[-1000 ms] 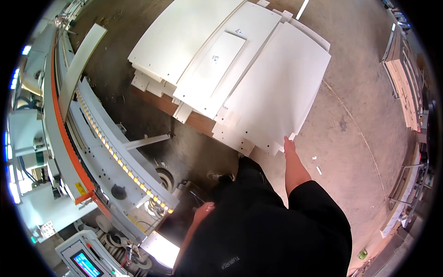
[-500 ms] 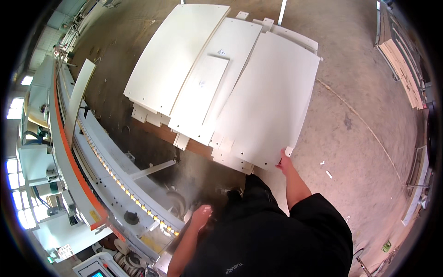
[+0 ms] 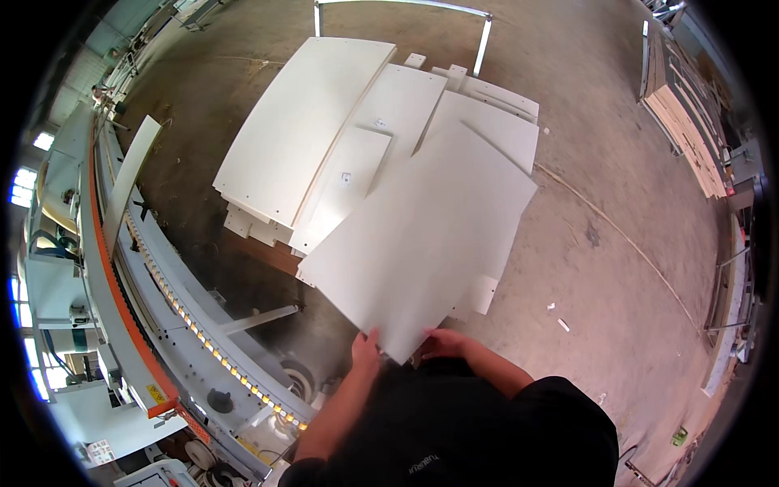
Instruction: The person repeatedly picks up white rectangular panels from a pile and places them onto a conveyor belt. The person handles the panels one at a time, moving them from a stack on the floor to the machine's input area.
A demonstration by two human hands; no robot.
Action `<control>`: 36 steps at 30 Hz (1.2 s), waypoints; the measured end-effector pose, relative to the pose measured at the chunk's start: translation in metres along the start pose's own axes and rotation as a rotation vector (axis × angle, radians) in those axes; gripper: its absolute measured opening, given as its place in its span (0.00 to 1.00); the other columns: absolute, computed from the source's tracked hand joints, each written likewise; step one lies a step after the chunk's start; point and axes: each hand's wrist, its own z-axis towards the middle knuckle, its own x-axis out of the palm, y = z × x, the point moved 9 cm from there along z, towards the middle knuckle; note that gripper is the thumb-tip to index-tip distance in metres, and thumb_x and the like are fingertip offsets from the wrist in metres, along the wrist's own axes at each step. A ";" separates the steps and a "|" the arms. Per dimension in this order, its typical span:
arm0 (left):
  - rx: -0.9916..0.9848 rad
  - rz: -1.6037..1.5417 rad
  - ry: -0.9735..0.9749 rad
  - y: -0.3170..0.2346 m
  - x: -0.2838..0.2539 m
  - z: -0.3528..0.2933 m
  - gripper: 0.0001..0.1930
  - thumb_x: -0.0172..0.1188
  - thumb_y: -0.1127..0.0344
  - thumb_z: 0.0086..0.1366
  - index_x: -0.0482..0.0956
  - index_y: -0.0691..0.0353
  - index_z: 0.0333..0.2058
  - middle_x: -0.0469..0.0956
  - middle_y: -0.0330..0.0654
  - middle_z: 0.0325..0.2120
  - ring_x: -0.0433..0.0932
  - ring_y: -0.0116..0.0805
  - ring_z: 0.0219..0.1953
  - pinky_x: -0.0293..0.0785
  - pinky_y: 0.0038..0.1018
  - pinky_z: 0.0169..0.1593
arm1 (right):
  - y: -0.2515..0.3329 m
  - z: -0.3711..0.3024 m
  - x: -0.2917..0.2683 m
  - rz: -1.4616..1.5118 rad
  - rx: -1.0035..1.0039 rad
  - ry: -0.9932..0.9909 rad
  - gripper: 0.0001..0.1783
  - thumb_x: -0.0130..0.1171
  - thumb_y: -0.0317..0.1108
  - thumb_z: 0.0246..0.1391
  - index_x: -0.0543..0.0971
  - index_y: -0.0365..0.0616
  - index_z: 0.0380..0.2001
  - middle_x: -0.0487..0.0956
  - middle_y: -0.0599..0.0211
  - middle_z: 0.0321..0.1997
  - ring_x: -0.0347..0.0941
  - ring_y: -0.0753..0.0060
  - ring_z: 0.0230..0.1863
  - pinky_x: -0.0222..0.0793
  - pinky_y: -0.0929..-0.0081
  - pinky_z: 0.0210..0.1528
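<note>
A large white panel lies slantwise over the stack, its near corner sticking out toward my body. My left hand grips the panel's edge on the left of that corner, thumb on top. On the corner's other side my right hand holds the edge, its fingers partly under the panel. Beneath and beside it are more white panels with small drilled holes near their ends. A smaller white panel with a label lies on the middle pile.
Along the left runs a long grey machine with an orange strip and a row of yellow rollers; a narrow white strip lies over it. A metal frame rises behind the stack. Boards are piled at the far right.
The top right panel has turned and been pulled toward me. My left hand has come up from beside the machine to its edge; my right hand has moved left along with it.
</note>
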 end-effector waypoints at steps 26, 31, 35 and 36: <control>0.389 -0.348 -0.954 0.056 -0.375 -0.215 0.22 0.58 0.50 0.71 0.82 0.65 0.30 0.78 0.37 0.24 0.76 0.28 0.28 0.72 0.31 0.33 | 0.135 -0.022 -0.084 0.194 -0.515 -0.731 0.30 0.62 0.56 0.64 0.74 0.49 0.60 0.78 0.68 0.59 0.75 0.61 0.58 0.74 0.62 0.61; 0.170 -0.260 -1.176 0.125 -0.446 -0.243 0.31 0.53 0.39 0.70 0.84 0.67 0.31 0.82 0.51 0.25 0.82 0.50 0.35 0.74 0.44 0.41 | 0.138 0.030 0.017 0.013 -0.451 -0.561 0.28 0.62 0.56 0.64 0.75 0.52 0.60 0.81 0.69 0.54 0.78 0.65 0.55 0.75 0.64 0.58; -0.048 0.174 -1.392 0.126 -0.489 -0.292 0.30 0.51 0.38 0.71 0.85 0.63 0.37 0.84 0.55 0.34 0.82 0.59 0.43 0.75 0.48 0.48 | 0.099 0.061 0.089 -0.095 -0.338 -0.436 0.22 0.59 0.54 0.67 0.79 0.51 0.53 0.84 0.74 0.48 0.80 0.70 0.47 0.78 0.68 0.47; -0.074 0.182 -1.421 0.142 -0.506 -0.306 0.27 0.52 0.40 0.71 0.83 0.60 0.42 0.84 0.52 0.39 0.80 0.56 0.47 0.74 0.47 0.51 | 0.081 0.067 0.107 -0.149 -0.272 -0.426 0.21 0.59 0.54 0.67 0.79 0.52 0.52 0.84 0.74 0.46 0.80 0.72 0.45 0.78 0.70 0.44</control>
